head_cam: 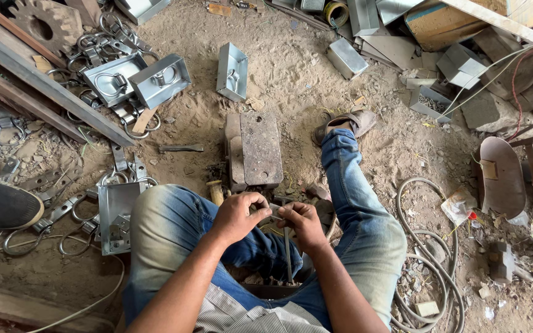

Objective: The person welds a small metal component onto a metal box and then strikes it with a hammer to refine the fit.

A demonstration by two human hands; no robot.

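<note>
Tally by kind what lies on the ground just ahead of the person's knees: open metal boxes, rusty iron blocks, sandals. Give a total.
Open metal boxes: 3
Iron block: 1
Sandal: 1
Total: 5

Hands (271, 217) hide most of the small metal piece (274, 211).

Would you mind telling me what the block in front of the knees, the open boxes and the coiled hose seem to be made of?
The rusty rectangular block looks like solid iron or steel: brown, pitted, matt. The shiny open boxes seem to be folded sheet metal, grey and reflective. The pale coiled hose is probably rubber or plastic, since it bends in loose loops and looks dull.
</note>
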